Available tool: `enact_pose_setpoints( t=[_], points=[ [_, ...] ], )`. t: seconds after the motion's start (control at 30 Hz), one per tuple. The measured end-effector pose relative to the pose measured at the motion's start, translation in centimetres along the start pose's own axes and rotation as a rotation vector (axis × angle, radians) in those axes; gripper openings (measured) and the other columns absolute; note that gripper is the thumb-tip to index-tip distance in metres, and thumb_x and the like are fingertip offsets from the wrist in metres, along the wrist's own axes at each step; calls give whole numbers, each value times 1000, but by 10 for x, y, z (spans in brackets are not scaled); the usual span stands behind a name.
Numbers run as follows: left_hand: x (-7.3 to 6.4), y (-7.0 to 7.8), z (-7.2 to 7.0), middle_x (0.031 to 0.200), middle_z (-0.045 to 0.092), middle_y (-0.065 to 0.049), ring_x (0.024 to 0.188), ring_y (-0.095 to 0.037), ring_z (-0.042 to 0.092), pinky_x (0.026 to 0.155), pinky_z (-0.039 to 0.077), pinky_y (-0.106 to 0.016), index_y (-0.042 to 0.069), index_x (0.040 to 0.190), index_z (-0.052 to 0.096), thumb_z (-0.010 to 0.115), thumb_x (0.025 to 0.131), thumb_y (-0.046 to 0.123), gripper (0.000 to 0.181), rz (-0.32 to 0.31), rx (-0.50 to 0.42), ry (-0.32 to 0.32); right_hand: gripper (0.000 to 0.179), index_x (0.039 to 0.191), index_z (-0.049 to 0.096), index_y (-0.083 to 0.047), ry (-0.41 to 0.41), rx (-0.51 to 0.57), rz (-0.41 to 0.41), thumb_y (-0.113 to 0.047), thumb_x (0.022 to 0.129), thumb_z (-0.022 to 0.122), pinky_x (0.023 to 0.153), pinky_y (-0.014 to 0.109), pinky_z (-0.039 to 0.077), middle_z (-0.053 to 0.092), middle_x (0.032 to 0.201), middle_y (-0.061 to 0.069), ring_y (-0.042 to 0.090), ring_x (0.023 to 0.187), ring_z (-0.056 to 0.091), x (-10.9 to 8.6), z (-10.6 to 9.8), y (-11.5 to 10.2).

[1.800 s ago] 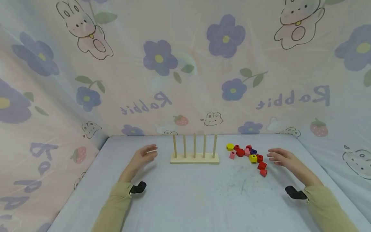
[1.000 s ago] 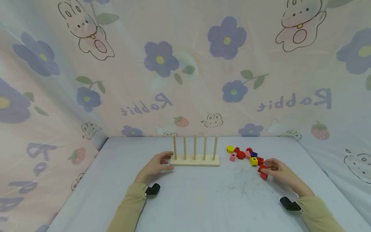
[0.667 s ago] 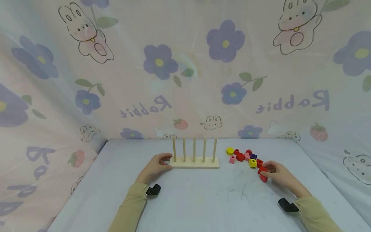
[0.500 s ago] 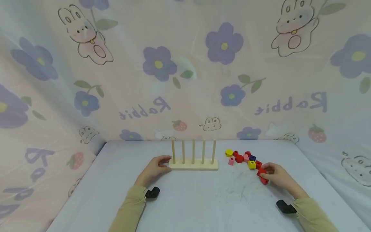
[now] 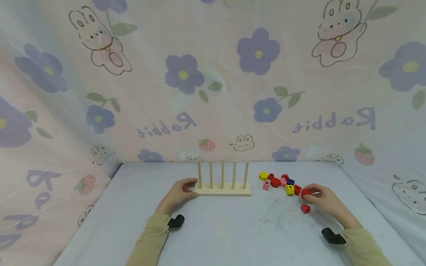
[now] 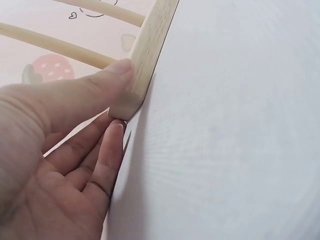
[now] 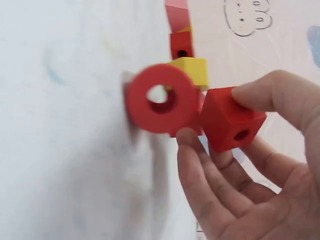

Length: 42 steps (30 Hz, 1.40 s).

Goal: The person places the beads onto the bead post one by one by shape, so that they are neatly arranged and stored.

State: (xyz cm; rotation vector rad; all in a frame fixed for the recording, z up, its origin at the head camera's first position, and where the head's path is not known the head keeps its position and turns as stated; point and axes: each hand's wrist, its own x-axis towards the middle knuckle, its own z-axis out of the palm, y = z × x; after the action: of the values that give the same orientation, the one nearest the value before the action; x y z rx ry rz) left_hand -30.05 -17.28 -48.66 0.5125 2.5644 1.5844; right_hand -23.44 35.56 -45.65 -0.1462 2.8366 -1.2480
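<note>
A wooden stand (image 5: 223, 190) with several upright pegs sits at the middle back of the table; all its pegs are bare. My left hand (image 5: 176, 194) holds the stand's left end, thumb on the front of the base (image 6: 150, 52) and fingers at its end and behind. To the right, my right hand (image 5: 324, 199) pinches a red cube bead (image 7: 220, 117) between thumb and fingers, raised off the table. Close below that hand lies a round red bead (image 5: 305, 209), its hole facing the camera in the right wrist view.
Several loose beads lie right of the stand: a yellow cube (image 5: 289, 190), a dark blue cube (image 5: 290, 181), a pink bead (image 5: 266, 185), a red faceted bead (image 5: 275, 182) and a yellow one (image 5: 263, 176). A printed curtain (image 5: 219, 111) rises behind the table.
My left hand has moved right and taken hold of the stand's end. My right hand has reached to the beads, gripped the red cube and lifted it off, apart from the round red bead.
</note>
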Motion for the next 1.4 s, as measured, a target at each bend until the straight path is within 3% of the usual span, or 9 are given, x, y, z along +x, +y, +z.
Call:
enact_pose_setpoints(
  t=[0.23,0.47,0.73,0.93,1.13,1.27,1.4],
  points=[
    [3,1,1,125,56,-20,103,-30,58,89,48,-36,-1,131,52,77,78,3,59,34,-76,10,48,125,52,5,28,36,-49,-25,91,67,83,41,53,56,122,26,42,109,56,1,-17,-23],
    [5,0,2,129,50,-29,118,-41,50,99,42,-43,-10,132,46,72,77,-11,61,77,-151,-22,41,124,55,5,2,75,-143,-15,90,68,80,32,54,59,119,24,32,102,63,13,-23,-55],
    [-8,25,0,128,46,-37,120,-48,45,100,38,-52,-18,129,44,68,78,-15,57,105,-177,-49,44,127,59,-5,-45,116,-239,-22,88,70,81,25,52,60,120,17,30,105,61,28,-17,-95],
    [-10,26,-1,128,46,-37,120,-48,45,100,37,-53,-18,128,44,68,79,-14,55,102,-192,-55,44,130,58,-11,-61,142,-289,-17,89,70,82,27,52,59,124,16,32,108,61,41,-6,-121],
    [-6,22,3,129,46,-36,121,-48,44,101,37,-52,-18,129,44,69,79,-13,55,119,-177,-66,40,122,55,-3,-47,267,-343,-10,86,71,79,28,54,58,117,17,29,98,63,50,10,-155],
    [-7,25,2,128,46,-37,120,-50,44,101,35,-54,-19,128,44,68,79,-14,54,124,-180,-66,36,117,55,-1,-51,356,-442,-7,86,72,80,27,53,60,113,17,25,95,64,58,29,-180],
    [-4,14,4,126,50,-33,118,-47,47,99,39,-53,-16,127,47,69,78,-14,53,134,-181,-45,36,120,58,-3,-62,396,-538,-4,86,70,81,29,53,61,113,15,24,96,64,62,54,-207]
  ],
)
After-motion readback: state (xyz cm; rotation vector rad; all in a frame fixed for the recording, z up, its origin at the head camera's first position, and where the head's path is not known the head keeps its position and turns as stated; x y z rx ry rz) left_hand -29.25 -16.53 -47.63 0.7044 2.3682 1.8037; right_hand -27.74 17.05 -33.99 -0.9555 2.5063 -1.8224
